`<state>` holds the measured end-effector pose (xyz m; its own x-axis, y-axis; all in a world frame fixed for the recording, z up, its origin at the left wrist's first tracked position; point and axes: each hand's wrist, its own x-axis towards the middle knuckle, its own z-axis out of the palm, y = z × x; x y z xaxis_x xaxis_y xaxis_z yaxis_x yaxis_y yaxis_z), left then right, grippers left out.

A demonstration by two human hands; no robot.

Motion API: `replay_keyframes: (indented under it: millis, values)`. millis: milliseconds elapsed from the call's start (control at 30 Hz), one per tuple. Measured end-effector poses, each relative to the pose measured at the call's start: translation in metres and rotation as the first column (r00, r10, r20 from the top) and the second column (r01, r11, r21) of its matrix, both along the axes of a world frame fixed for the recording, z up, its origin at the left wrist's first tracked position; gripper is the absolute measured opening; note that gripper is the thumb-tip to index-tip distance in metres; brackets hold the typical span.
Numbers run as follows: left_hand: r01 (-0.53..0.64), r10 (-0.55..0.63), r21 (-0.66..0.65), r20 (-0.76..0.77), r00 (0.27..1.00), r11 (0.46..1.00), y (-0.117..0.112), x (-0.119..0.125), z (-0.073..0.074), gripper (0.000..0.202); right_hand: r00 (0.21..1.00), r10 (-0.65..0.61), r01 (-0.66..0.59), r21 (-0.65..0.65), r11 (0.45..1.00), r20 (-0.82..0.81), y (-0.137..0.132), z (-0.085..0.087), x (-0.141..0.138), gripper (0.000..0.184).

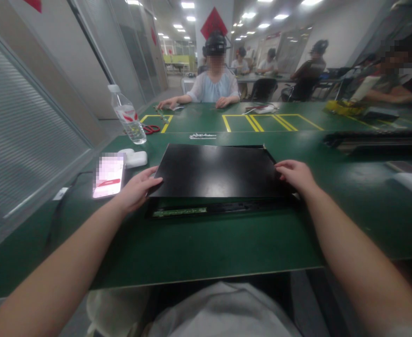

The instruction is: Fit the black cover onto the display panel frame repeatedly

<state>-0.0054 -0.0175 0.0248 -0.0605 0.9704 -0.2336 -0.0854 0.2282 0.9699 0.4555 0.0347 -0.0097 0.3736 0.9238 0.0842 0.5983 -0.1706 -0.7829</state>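
Observation:
A glossy black flat panel (213,173), which looks like a display panel, is held by its two short sides. My left hand (139,187) grips the left edge, with the thumb on top and the other fingers partly hidden beneath. At the right edge my right hand (295,175) pinches the panel near its middle. Under and in front of the panel lies a dark frame (255,206) with a green circuit board strip (181,212) along its near side. The panel covers most of this frame; I cannot tell whether the two touch.
Left on the green table (206,252) are a lit phone (109,175), a white case (136,159), a tilted water bottle (128,117) and red-handled scissors (152,129). Small white pieces (203,136) lie behind the panel. A person (214,84) sits opposite; dark long parts (377,140) lie right.

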Motion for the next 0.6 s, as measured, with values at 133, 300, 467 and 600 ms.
replay_keyframes:
  millis: [133, 300, 467, 600]
  values:
    - [-0.006, 0.006, -0.001, -0.008, 1.000, 1.000, -0.0008, 0.0020, 0.0018, 0.059, 1.000, 0.007, -0.007, 0.001, 1.000, 0.007, 0.0000, 0.0003, -0.0006, 0.015]
    - [-0.003, 0.003, -0.002, -0.024, 1.000, 1.000, -0.0011, 0.0017, 0.0029, 0.057, 0.999, -0.007, 0.007, -0.004, 1.000, 0.033, -0.0016, 0.0024, -0.0028, 0.016]
    - [0.005, -0.005, -0.005, -0.025, 1.000, 1.000, -0.0009, -0.0001, 0.0020, 0.061, 0.999, 0.003, -0.004, 0.010, 1.000, 0.040, -0.0017, 0.0012, -0.0015, 0.016]
    - [0.013, -0.013, -0.010, -0.013, 1.000, 1.000, -0.0006, -0.0004, 0.0014, 0.063, 0.999, 0.004, -0.005, 0.014, 1.000, 0.041, -0.0011, 0.0000, -0.0004, 0.016]
